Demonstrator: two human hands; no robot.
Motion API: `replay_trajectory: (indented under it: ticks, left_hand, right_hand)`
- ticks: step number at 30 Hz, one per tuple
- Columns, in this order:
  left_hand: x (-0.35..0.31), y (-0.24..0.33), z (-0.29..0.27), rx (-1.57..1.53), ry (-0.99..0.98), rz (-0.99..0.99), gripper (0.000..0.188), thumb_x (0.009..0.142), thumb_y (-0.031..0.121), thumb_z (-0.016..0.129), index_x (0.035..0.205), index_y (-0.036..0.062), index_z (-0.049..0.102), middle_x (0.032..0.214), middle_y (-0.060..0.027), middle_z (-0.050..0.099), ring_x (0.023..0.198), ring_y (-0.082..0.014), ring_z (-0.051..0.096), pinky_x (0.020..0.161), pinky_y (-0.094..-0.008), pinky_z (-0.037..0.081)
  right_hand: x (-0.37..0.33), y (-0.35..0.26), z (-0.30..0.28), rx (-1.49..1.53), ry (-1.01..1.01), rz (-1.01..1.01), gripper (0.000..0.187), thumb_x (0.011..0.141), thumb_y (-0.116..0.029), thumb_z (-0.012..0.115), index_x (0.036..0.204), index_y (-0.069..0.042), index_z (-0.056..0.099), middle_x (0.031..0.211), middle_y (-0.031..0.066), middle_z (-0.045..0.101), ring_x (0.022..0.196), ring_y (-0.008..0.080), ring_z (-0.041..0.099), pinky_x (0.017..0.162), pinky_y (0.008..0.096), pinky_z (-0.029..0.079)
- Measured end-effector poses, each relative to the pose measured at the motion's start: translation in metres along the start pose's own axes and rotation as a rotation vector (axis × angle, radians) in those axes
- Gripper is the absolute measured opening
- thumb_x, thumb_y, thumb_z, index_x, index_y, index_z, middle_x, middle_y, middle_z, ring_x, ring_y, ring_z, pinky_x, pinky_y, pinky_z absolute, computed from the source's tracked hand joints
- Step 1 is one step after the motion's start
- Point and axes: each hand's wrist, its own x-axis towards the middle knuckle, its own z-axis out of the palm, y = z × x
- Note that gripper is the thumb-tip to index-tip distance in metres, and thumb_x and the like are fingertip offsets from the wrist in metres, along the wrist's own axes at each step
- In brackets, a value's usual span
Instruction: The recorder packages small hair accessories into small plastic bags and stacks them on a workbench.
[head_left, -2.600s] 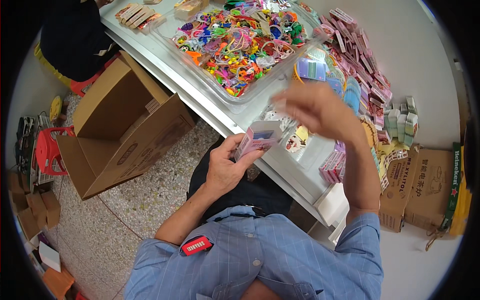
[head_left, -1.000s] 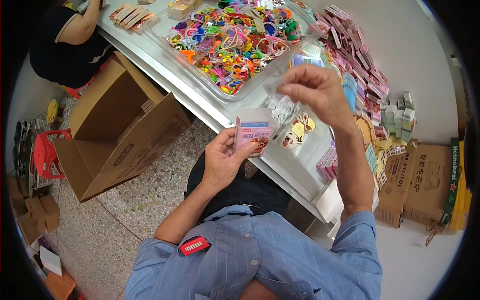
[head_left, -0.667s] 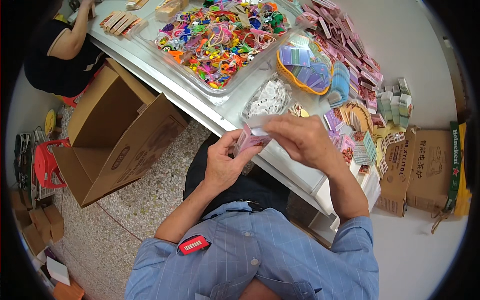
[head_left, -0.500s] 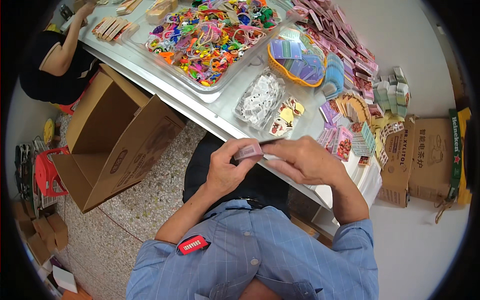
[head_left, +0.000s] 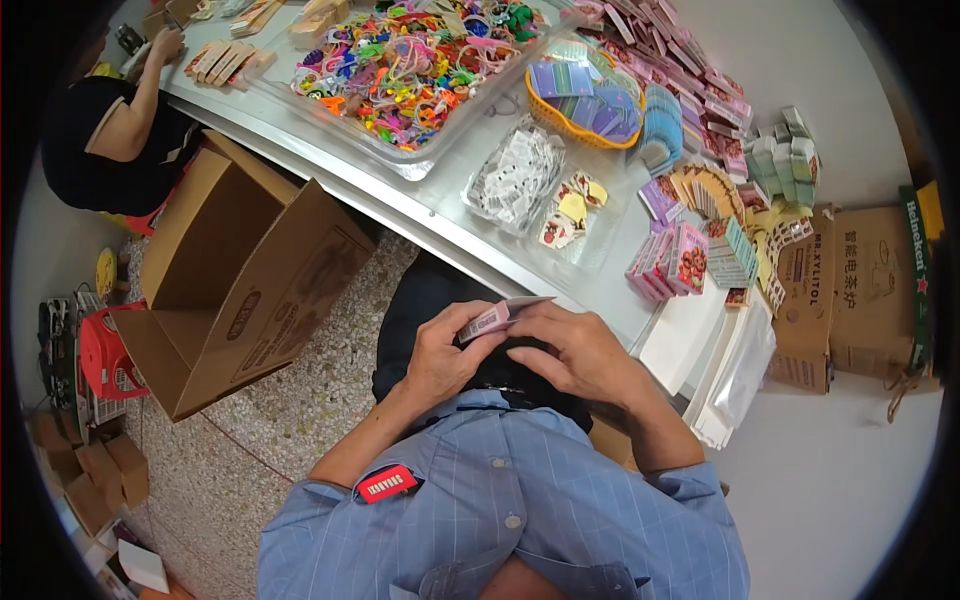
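Observation:
Over my lap, just off the table edge, is a small pink-and-white cardboard box (head_left: 487, 322) with a flap raised at its end. My left hand (head_left: 445, 345) is closed around it, thumb on the near side. My right hand (head_left: 580, 350) has its fingers curled at the raised flap, with the thumb lower down; its exact grip is partly hidden. Beyond my hands, a clear tray (head_left: 515, 180) holds small white printed packets. Beside it lie yellow-and-red printed pieces (head_left: 572, 210). To the right, several pink printed boxes (head_left: 672, 262) stand together.
A large clear bin (head_left: 418, 165) of colourful small toys stands farther back. An orange basket (head_left: 585, 137) holds purple cards. Pink boxes (head_left: 690, 60) are heaped at the back right. An open carton (head_left: 265, 300) sits on the floor at left, near another person (head_left: 110, 140).
The box and both hands have come slightly nearer to me. Its end flap now stands out plainly. My right hand has moved down and left, off the table edge.

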Motion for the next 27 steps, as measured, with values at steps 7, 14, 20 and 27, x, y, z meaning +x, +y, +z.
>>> replay_trajectory:
  ticks: [7,14,20,27]
  left_hand:
    - [-0.031,-0.033,-0.011,-0.386,0.002,-0.294,0.032,0.091,0.002,0.072,0.121,-0.0042,0.061,0.109,-0.0108,0.072,0.098,-0.0146,0.068,0.089,-0.0270,0.053]
    - [-0.063,-0.058,-0.019,-0.448,-0.051,-0.390,0.033,0.093,0.001,0.070,0.123,-0.0043,0.057,0.112,-0.0116,0.071,0.102,-0.0148,0.067,0.092,-0.0267,0.052]
    - [-0.066,-0.060,-0.027,-0.333,-0.212,-0.422,0.035,0.092,0.001,0.070,0.124,-0.0045,0.057,0.117,-0.0101,0.069,0.108,-0.0148,0.065,0.096,-0.0282,0.049]
    - [-0.059,-0.047,-0.029,-0.767,0.017,-0.606,0.028,0.098,0.013,0.065,0.123,0.0011,0.062,0.117,-0.0058,0.067,0.112,-0.0124,0.060,0.100,-0.0289,0.044]
  right_hand:
    - [-0.010,0.006,0.022,0.405,0.137,0.125,0.020,0.088,0.000,0.070,0.108,-0.002,0.065,0.118,0.0088,0.065,0.074,0.0100,0.061,0.064,0.0251,0.050]
    - [-0.023,0.058,0.090,1.096,0.174,0.612,0.028,0.101,-0.017,0.062,0.122,0.001,0.063,0.095,0.0056,0.066,0.070,0.0082,0.064,0.054,0.0201,0.052]
    - [-0.026,0.079,0.119,1.277,0.067,0.606,0.026,0.095,-0.010,0.068,0.119,0.000,0.065,0.085,0.0016,0.063,0.064,0.0060,0.056,0.052,0.0208,0.050]
    - [-0.017,0.081,0.129,1.362,0.104,0.629,0.023,0.091,-0.007,0.070,0.113,0.000,0.069,0.082,0.0005,0.065,0.059,0.0038,0.052,0.047,0.0179,0.040]
